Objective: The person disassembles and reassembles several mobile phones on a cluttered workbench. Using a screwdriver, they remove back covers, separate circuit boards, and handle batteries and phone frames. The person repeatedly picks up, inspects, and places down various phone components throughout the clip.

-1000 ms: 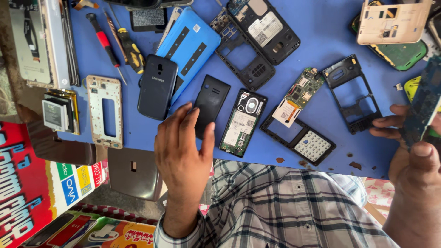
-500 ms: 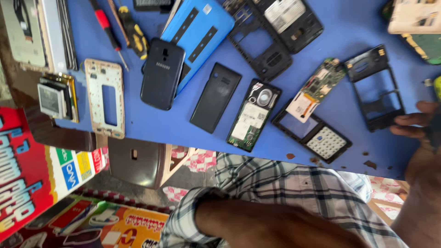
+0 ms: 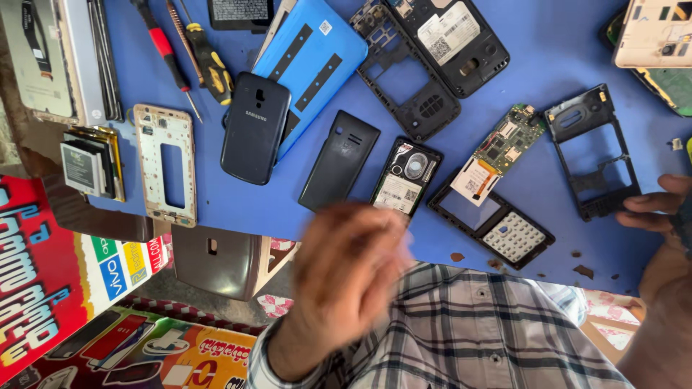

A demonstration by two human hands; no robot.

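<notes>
Blue table bears phone parts; left hand hovers blurred, fingers spread.

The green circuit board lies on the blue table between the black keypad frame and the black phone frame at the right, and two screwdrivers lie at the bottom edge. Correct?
Not quite. In the head view the screwdrivers lie at the top edge of the blue table, not the bottom. The green circuit board does lie between the keypad frame and the phone frame.

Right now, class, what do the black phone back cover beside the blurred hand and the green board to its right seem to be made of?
The black phone back cover looks like matt moulded plastic: dull, even surface with small slots. The green circuit board looks like laminate carrying small metal-looking parts, which glint slightly. Neither is certain.
</notes>
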